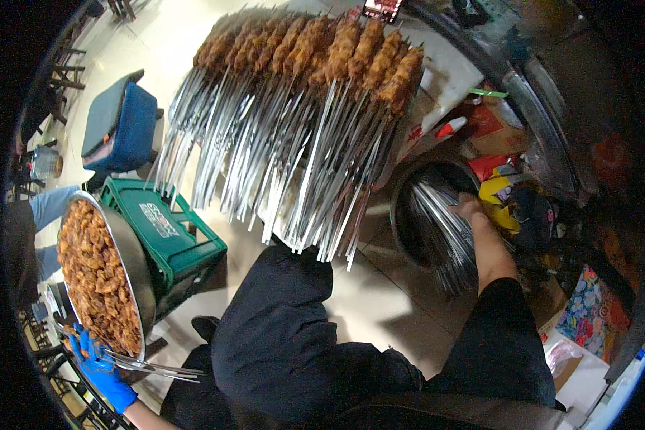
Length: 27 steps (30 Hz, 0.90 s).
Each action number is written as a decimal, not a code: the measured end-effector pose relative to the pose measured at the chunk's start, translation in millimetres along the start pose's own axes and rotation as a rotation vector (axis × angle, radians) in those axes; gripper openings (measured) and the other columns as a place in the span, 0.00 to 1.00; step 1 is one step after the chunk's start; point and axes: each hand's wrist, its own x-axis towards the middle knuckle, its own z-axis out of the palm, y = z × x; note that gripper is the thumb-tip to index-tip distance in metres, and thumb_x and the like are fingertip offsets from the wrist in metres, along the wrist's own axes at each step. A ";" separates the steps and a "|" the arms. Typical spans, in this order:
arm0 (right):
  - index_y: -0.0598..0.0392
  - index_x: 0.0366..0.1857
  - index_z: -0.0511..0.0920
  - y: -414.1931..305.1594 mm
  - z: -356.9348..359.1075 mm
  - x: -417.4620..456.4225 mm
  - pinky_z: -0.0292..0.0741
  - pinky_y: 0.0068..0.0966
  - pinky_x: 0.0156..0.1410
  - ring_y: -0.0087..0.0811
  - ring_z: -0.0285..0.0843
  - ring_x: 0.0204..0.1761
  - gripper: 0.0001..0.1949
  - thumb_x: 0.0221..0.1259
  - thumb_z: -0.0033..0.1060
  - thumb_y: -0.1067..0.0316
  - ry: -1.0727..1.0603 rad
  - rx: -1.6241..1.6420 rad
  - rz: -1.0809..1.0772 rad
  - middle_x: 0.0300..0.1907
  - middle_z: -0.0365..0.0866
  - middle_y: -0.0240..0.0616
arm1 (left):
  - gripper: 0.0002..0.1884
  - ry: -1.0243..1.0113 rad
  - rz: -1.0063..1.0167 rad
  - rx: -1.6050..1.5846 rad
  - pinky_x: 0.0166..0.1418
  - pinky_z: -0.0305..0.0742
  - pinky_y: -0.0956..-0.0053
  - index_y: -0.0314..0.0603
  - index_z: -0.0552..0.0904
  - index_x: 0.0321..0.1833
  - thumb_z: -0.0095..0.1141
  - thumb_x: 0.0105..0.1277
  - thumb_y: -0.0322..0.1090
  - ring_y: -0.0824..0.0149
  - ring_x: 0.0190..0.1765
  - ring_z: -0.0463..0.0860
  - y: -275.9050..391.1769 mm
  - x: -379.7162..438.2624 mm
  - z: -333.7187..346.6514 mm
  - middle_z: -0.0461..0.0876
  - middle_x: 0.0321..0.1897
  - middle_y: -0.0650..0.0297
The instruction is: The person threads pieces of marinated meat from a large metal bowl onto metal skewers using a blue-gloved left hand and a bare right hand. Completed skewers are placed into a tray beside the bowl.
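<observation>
My left hand (99, 365), in a blue glove, is closed on a few metal skewers (161, 370) at the lower rim of a steel bowl (140, 279) of marinated meat pieces (97, 269). My bare right hand (470, 209) reaches to a bundle of bare metal skewers (443, 220) standing in a dark round bucket (396, 215); its fingertips are hard to make out. In front of me lies a wide pile of loaded meat skewers (338, 51), the meat at the far side and the flat metal shafts (279, 156) pointing towards me.
The bowl leans beside a green plastic crate (161, 215). A blue stool (121, 123) stands beyond it. At the right are a red-and-white bottle (450, 128), bags, a floral-patterned item (586, 312) and cardboard. A lit screen (381, 8) is at the top. A person's legs in jeans (54, 209) show at the left.
</observation>
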 end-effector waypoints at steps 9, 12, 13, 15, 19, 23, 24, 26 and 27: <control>0.55 0.67 0.62 -7.8 -8.8 -34.2 0.65 0.40 0.65 0.48 0.67 0.63 0.46 0.50 0.56 0.31 0.349 -0.127 0.066 0.63 0.66 0.58 | 0.25 -0.212 0.072 -0.031 0.31 0.71 0.85 0.40 0.60 0.71 0.42 0.69 0.26 0.74 0.35 0.76 -19.8 7.3 -40.4 0.72 0.60 0.51; 0.55 0.65 0.65 1.1 -19.3 -37.5 0.68 0.41 0.63 0.51 0.70 0.60 0.44 0.51 0.55 0.30 0.296 -0.036 0.041 0.61 0.69 0.58 | 0.27 -0.057 0.145 0.257 0.32 0.72 0.85 0.38 0.59 0.71 0.44 0.68 0.26 0.73 0.38 0.78 -34.3 6.5 -42.5 0.72 0.61 0.51; 0.55 0.65 0.65 10.3 -6.7 -33.8 0.67 0.41 0.63 0.52 0.70 0.60 0.43 0.52 0.53 0.30 0.291 0.102 0.014 0.61 0.69 0.58 | 0.27 -0.045 0.179 0.327 0.33 0.72 0.85 0.37 0.59 0.71 0.45 0.68 0.26 0.73 0.39 0.78 -30.6 2.5 -31.1 0.72 0.61 0.51; 0.54 0.66 0.64 21.0 8.9 -30.9 0.67 0.41 0.63 0.54 0.69 0.60 0.42 0.55 0.49 0.29 0.274 0.379 -0.046 0.60 0.70 0.56 | 0.31 -0.132 0.146 0.510 0.41 0.74 0.84 0.37 0.58 0.72 0.49 0.65 0.28 0.71 0.47 0.78 -14.0 -8.2 -18.9 0.73 0.60 0.53; 0.52 0.67 0.63 27.6 16.0 -40.3 0.66 0.42 0.64 0.54 0.67 0.62 0.41 0.59 0.42 0.29 0.248 0.396 0.082 0.62 0.69 0.54 | 0.34 -0.108 0.122 0.531 0.48 0.74 0.84 0.36 0.57 0.72 0.52 0.62 0.29 0.71 0.52 0.76 -4.8 -20.3 -2.5 0.74 0.58 0.55; 0.56 0.58 0.71 8.7 -2.8 -46.4 0.70 0.45 0.57 0.54 0.72 0.56 0.38 0.61 0.36 0.28 0.181 0.198 0.260 0.53 0.75 0.56 | 0.33 -0.177 0.117 0.473 0.45 0.73 0.85 0.37 0.56 0.72 0.51 0.63 0.26 0.71 0.49 0.77 -26.1 -12.3 -46.4 0.74 0.59 0.57; 0.58 0.52 0.74 6.8 -0.5 -44.2 0.72 0.44 0.54 0.55 0.75 0.53 0.38 0.61 0.35 0.28 0.218 0.151 0.193 0.49 0.77 0.57 | 0.33 -0.183 0.069 0.401 0.44 0.73 0.85 0.37 0.56 0.73 0.50 0.64 0.26 0.72 0.49 0.77 -23.1 -10.0 -41.8 0.73 0.59 0.57; 0.63 0.44 0.79 10.5 -1.3 -34.0 0.74 0.42 0.50 0.54 0.78 0.48 0.41 0.61 0.34 0.27 0.228 0.117 0.113 0.44 0.79 0.60 | 0.31 -0.184 0.149 0.384 0.41 0.72 0.87 0.37 0.56 0.73 0.45 0.66 0.23 0.74 0.46 0.77 -33.0 -9.4 -36.8 0.72 0.63 0.57; 0.66 0.41 0.81 9.9 -4.3 -28.7 0.75 0.41 0.49 0.54 0.79 0.47 0.43 0.60 0.32 0.26 0.195 0.133 0.097 0.42 0.80 0.61 | 0.31 -0.163 0.165 0.445 0.41 0.72 0.87 0.37 0.56 0.73 0.45 0.66 0.23 0.75 0.46 0.78 -32.2 -10.8 -33.6 0.71 0.63 0.57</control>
